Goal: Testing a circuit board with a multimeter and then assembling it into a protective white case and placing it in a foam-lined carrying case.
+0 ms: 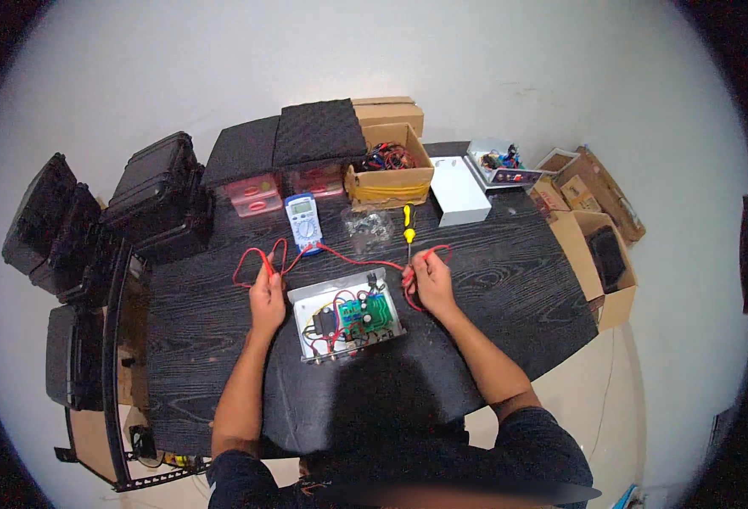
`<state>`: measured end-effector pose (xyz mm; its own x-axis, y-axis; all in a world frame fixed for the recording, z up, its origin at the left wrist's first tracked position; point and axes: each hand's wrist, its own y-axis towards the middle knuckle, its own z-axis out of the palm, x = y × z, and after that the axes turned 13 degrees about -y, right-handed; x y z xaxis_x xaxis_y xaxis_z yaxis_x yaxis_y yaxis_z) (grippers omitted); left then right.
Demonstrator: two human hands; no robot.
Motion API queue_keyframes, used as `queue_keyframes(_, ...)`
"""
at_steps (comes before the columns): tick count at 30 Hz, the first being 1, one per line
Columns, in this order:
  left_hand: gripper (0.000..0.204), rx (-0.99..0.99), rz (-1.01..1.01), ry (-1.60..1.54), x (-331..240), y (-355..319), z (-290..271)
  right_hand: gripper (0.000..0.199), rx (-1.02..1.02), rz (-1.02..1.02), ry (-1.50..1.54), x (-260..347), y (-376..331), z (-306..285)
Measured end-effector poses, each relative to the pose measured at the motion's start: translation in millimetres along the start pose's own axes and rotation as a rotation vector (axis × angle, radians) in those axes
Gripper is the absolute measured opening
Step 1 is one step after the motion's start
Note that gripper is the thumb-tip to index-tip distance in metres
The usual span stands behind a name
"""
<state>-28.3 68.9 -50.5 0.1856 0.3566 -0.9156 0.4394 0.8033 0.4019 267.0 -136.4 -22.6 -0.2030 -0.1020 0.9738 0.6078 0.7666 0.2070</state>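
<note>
A blue-edged white multimeter (307, 227) lies on the dark table, with red test leads (352, 259) running from its lower end to both sides. My left hand (267, 299) is closed on one red lead, which loops beside its fingers. On the other side my right hand (431, 282) grips the second red lead near the shaft of a yellow-handled screwdriver (409, 222). Whether it touches the screwdriver is hard to see. Between my hands sits an open white metal case (310, 297) holding a green circuit board (374, 312), a black component and several red, yellow and black wires.
Behind the multimeter are a clear plastic bag (368, 229) of small parts and a cardboard box (388, 187) of cables. A white cover (460, 191) and another open device (503, 165) stand back right. Black hard cases (157, 191) line the left; an open carton (611, 293) stands right.
</note>
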Motion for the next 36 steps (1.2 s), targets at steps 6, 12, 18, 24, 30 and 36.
queue_keyframes(6,0.052,-0.019,-0.008,0.34,-13,4,13,0.028,0.093,0.047,-0.441,-24,41,-26)
queue_keyframes(12,0.051,-0.006,0.01,0.392,-7,3,5,0.036,-0.076,-0.1,-0.919,-12,98,-43)
queue_keyframes(18,0.049,0.041,0.05,0.475,-9,5,11,0.083,-0.344,0.081,-1.233,11,153,-99)
queue_keyframes(24,0.044,0.053,0.067,0.469,-1,6,7,0.134,-0.2,0.494,-1.305,15,175,-106)
queue_keyframes(30,0.037,0.11,0.143,0.467,2,6,2,0.137,-0.221,0.376,-1.303,9,177,-110)
queue_keyframes(36,0.034,0.108,0.143,0.486,-4,4,4,0.124,-0.371,0.277,-1.168,8,157,-117)
